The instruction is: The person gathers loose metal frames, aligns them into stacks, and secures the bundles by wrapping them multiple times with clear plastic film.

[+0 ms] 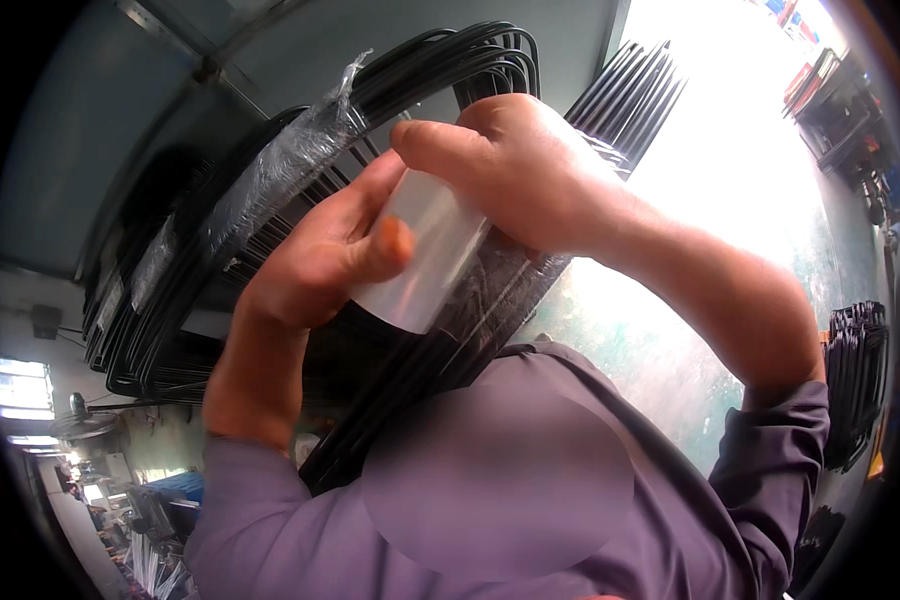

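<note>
- Closest to the camera, the right hand (pixel 525 165) is bent over the upper end of a clear plastic roll (pixel 425 265); its grip appears closed around that end, though most of the fingertips are hidden.
- At the roll's other side, the left hand (pixel 315 255) has its thumb spread across the near face. Whether it squeezes or merely steadies is something I cannot tell.
- Between these 2 hands, the roll is tilted, its lower end well below the left thumb.
- Judging by looks, it should be fairly light, smooth and slippery, with firm sides and a thin, easily torn outer layer. Both ends seem the best places to take hold, leaving the middle uncovered.
- Beyond the roll is a bundle of bent black rods (pixel 440 65), likely stiff and springy, partly covered by crinkled clear wrap (pixel 290 165).
- Straight black rods (pixel 635 100) show past the right hand.
- Farther out are the pale floor (pixel 670 330) and, at far right, a dark stack (pixel 855 385).
</note>
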Demonstrator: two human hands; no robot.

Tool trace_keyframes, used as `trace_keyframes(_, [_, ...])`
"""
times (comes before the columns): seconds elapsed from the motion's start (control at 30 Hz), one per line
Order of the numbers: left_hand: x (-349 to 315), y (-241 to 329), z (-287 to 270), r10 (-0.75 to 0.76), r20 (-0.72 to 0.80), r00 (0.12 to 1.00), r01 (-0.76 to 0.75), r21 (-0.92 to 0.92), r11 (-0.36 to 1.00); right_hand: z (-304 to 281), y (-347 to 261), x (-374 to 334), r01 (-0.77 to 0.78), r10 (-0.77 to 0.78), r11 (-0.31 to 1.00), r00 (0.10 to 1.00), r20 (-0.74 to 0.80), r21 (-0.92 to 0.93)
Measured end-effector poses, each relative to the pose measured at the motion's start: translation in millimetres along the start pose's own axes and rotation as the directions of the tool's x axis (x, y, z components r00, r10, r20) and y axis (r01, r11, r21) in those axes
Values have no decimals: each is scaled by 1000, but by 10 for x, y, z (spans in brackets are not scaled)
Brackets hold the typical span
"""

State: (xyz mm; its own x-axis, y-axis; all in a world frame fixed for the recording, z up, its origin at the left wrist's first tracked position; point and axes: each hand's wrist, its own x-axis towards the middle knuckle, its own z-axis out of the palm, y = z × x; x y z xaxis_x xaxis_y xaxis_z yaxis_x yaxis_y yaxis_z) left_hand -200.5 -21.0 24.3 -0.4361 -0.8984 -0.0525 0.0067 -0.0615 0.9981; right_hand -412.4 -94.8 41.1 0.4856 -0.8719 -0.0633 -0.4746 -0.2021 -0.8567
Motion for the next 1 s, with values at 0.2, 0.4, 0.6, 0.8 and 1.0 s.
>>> trace_keyframes(0.2, [6, 166, 98, -194, -117, 974, 182, -105, 978, -27, 1, 8, 170, -219, 899, 973, -77, -404])
trace_keyframes(0.4, [184, -720, -274, -289, -18, 957, 283, -156, 946, 147, 1487, -764, 539, -61, 802, 501, -863, 257])
trace_keyframes(0.6, [91, -1433, 153, -329, 486, 810, 584, -723, 369, 766, 1741, -699, 216, -264, 660, 963, -47, 720])
trace_keyframes(0.8, [139, -1138, 163, -496, 274, 824, 567, -398, 721, 598, 1446, -794, -32, -131, 663, 979, 157, 748])
trace_keyframes(1.0, [-107, -294, -124, -469, 93, 878, 474, -33, 880, 555, 1434, -1055, -121, -52, 675, 976, 211, 728])
